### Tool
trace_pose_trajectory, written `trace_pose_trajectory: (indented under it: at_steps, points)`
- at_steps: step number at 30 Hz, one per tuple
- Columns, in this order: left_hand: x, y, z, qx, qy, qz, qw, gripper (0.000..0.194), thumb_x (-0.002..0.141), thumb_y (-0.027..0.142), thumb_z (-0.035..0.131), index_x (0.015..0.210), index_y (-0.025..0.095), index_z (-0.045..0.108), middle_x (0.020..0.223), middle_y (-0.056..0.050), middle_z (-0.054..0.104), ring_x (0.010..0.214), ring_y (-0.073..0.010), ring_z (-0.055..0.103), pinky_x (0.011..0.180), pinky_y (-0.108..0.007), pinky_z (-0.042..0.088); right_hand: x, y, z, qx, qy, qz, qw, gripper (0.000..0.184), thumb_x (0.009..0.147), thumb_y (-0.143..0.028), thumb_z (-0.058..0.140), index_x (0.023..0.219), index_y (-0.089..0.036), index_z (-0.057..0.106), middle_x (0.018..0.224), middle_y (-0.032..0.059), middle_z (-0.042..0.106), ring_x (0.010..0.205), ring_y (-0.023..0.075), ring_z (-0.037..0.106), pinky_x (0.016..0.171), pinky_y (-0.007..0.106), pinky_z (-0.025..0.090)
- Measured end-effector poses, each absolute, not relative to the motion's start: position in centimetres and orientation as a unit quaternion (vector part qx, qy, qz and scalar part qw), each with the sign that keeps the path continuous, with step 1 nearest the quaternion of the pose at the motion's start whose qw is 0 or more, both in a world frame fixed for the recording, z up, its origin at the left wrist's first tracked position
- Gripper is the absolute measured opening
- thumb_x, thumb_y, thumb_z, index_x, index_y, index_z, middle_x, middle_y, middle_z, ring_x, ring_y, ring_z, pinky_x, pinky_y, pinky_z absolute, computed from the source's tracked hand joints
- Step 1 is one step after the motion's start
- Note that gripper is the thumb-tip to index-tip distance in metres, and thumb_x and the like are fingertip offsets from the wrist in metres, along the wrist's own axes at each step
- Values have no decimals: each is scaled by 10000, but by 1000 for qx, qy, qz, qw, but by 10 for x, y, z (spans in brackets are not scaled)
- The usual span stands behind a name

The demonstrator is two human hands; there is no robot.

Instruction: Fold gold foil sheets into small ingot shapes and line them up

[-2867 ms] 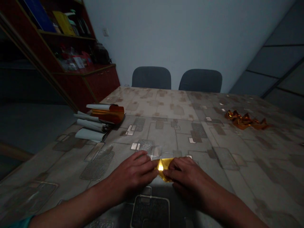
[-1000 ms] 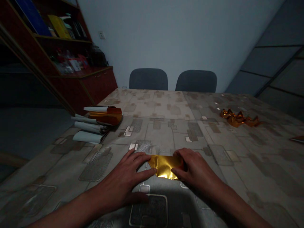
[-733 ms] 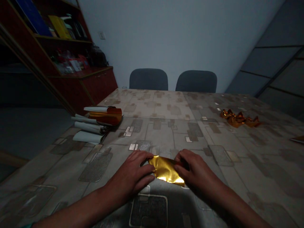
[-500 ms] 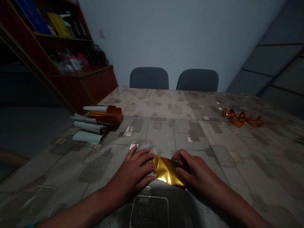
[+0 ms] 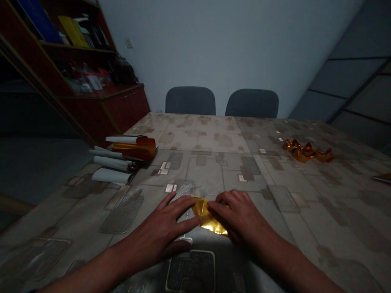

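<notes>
A folded sheet of shiny gold foil paper [image 5: 210, 223] lies on the patterned tablecloth between my hands. My left hand [image 5: 163, 223] is spread out, with its fingertips resting on the sheet's left edge. From the right, my right hand [image 5: 236, 211] is closed over the foil paper, its thumb and curled fingers on the upper side. The paper's right end is hidden under that hand.
Folded gold and white paper sheets [image 5: 131, 152] are stacked at the table's left. Several folded gold foil pieces [image 5: 307, 151] sit at the far right. Two grey chairs [image 5: 191, 100] stand behind the table [image 5: 210, 134], and a red-brown cabinet [image 5: 122, 108] is at the left.
My right hand has moved left over the foil paper and covers more of it, and less of the sheet shows. My left hand has its fingers more widely apart.
</notes>
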State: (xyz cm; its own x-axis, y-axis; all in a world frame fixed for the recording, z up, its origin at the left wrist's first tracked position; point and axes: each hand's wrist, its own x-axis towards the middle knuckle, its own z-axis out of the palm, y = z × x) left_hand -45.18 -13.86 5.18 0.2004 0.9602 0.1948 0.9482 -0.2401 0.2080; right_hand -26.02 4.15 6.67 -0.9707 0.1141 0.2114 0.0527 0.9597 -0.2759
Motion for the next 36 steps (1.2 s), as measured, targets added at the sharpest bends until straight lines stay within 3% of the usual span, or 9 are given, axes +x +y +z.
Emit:
trace_pose_trajectory:
  at_steps: [6, 11, 16, 20, 23, 27, 29, 33, 36]
  points:
    - [-460, -138, 53, 782, 611, 115, 42, 600, 893, 468, 639, 1448, 396, 422, 1506, -108, 438, 1369, -326, 424, 1139, -646, 211, -273, 30, 55, -6, -992, 106, 68, 307, 975, -198, 553, 1282, -184, 559, 1130, 102, 650, 1002, 258, 536, 889, 414, 382]
    - [-467, -141, 52, 776, 623, 89, 37, 694, 857, 609, 609, 1479, 427, 360, 1591, -151, 302, 1425, -404, 330, 1090, -722, 200, -271, 33, 60, -39, -990, 122, 61, 362, 950, -201, 581, 1310, -167, 556, 1155, 111, 629, 1034, 276, 519, 921, 437, 374]
    - [-468, -143, 51, 770, 631, 81, 40, 702, 849, 642, 593, 1478, 440, 357, 1624, -116, 242, 1454, -461, 223, 1070, -757, 176, -270, 31, 65, -51, -989, 126, 59, 382, 944, -189, 574, 1325, -186, 550, 1147, 100, 618, 1021, 277, 506, 890, 423, 385]
    - [-456, -139, 55, 758, 642, 113, 15, 545, 884, 539, 618, 1383, 341, 523, 1617, -136, 252, 1452, -431, 252, 1099, -712, 184, -270, 29, 64, -63, -987, 134, 64, 354, 939, -194, 581, 1293, -186, 565, 1135, 98, 608, 990, 272, 502, 835, 404, 394]
    - [-448, -133, 60, 762, 637, 118, 8, 339, 944, 371, 584, 1265, 263, 602, 1516, -133, 442, 1371, -340, 416, 1121, -615, 256, -269, 29, 63, -75, -980, 170, 65, 237, 948, -184, 562, 1180, -178, 608, 1057, 86, 606, 932, 248, 518, 799, 378, 398]
    - [-452, -130, 59, 770, 620, 142, 44, 313, 978, 231, 513, 1285, 258, 566, 1328, -68, 623, 1203, -245, 558, 1081, -480, 367, -261, 39, 68, -69, -969, 233, 52, 155, 975, -147, 512, 1037, -189, 648, 955, 60, 604, 857, 208, 538, 767, 339, 411]
    - [-457, -131, 55, 773, 615, 151, 41, 352, 983, 192, 493, 1322, 277, 532, 1342, -50, 620, 1217, -232, 554, 1104, -491, 332, -253, 49, 75, -56, -963, 258, 52, 183, 990, -143, 493, 986, -190, 670, 926, 57, 613, 857, 200, 547, 767, 328, 421]
    - [-463, -134, 50, 780, 604, 161, 23, 356, 982, 185, 497, 1330, 255, 523, 1358, -69, 621, 1256, -232, 541, 1154, -524, 250, -239, 66, 88, 14, -954, 295, 41, 236, 986, -117, 506, 1093, -241, 676, 987, 35, 659, 923, 184, 565, 839, 317, 432]
    - [-465, -132, 47, 778, 606, 165, 26, 373, 977, 196, 513, 1346, 248, 515, 1380, -71, 613, 1292, -245, 525, 1162, -545, 241, -236, 69, 89, 8, -967, 254, 18, 344, 957, -69, 526, 1200, -285, 638, 1073, 30, 662, 949, 193, 567, 850, 332, 436]
